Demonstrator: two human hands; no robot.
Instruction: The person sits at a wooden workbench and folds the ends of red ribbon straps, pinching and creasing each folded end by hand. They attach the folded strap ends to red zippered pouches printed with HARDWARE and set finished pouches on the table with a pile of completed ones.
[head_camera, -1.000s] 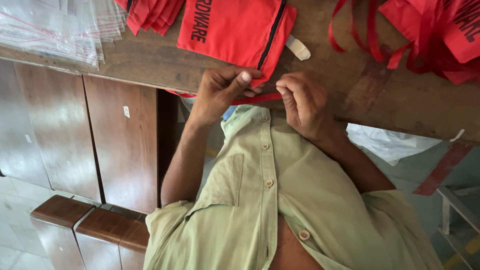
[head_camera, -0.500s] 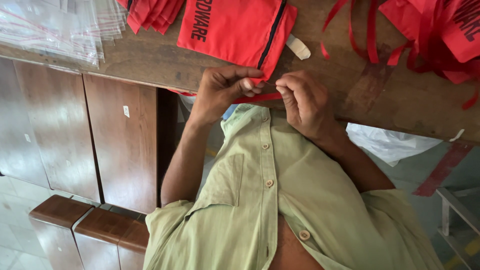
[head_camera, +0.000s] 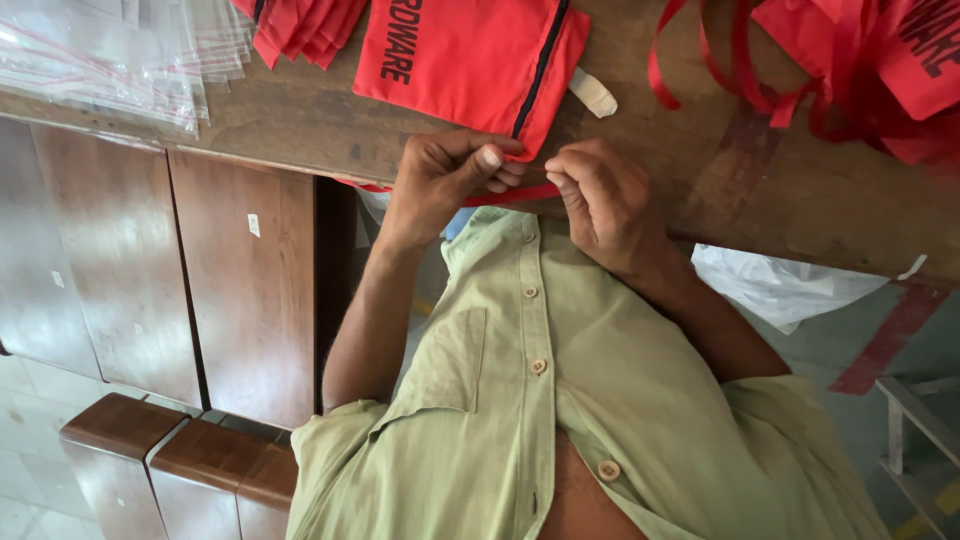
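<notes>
Looking down past a pale green buttoned shirt (head_camera: 520, 420), both hands meet at the near edge of the wooden bench (head_camera: 760, 200). Left hand (head_camera: 445, 175): fingers curled, thumb pressed over them, grip closed on the near corner of the red zip pouch (head_camera: 470, 60) — apparently pinning the cloth flat so that it cannot slide. Right hand (head_camera: 605, 200): fingertips pinched together on a thin red ribbon (head_camera: 510, 193) that runs along the bench edge between the two hands; the pinch looks tight, though the exact contact is partly hidden by the knuckles. The ribbon is stretched between them, likely held taut for handling at the pouch's black zipper end. Pouch lies flat on the bench, just beyond the hands, zipper toward the right. A small whitish tag (head_camera: 592, 92) sits beside it. Further off — a tangle of red ribbons and pouches (head_camera: 850, 70) at right, more red pouches (head_camera: 300, 25) at top, a stack of clear plastic bags (head_camera: 110, 55) far left.
</notes>
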